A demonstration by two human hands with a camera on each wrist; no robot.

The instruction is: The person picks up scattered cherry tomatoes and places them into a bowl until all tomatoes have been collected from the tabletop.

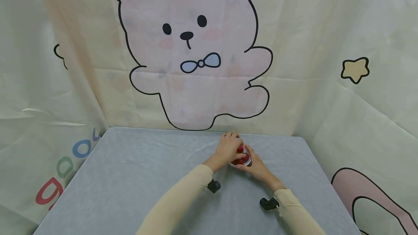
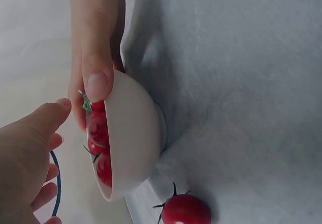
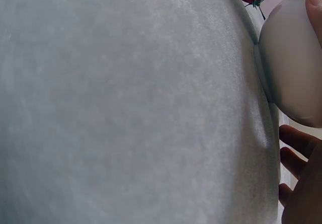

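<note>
Several small red tomatoes (image 1: pixel 245 157) with green stems fill a white bowl (image 2: pixel 133 128) on the table. My right hand (image 1: pixel 259 169) grips the bowl from the right; its thumb (image 2: pixel 96 85) lies over the rim and its fingers (image 3: pixel 297 141) reach down along the side. Above the left side of the bowl hovers my left hand (image 1: pixel 226 149), thumb and fingers apart, with nothing between them in the left wrist view. One loose tomato (image 2: pixel 186 209) lies on the table left of the bowl; the head view hides it behind the left hand.
A grey-blue cloth covers the table (image 1: pixel 137 177). Behind its far edge hangs a pale curtain (image 1: pixel 287 97) printed with a pink cartoon animal, and side curtains stand to the left and right. Black wrist cameras (image 1: pixel 269 203) sit under both forearms.
</note>
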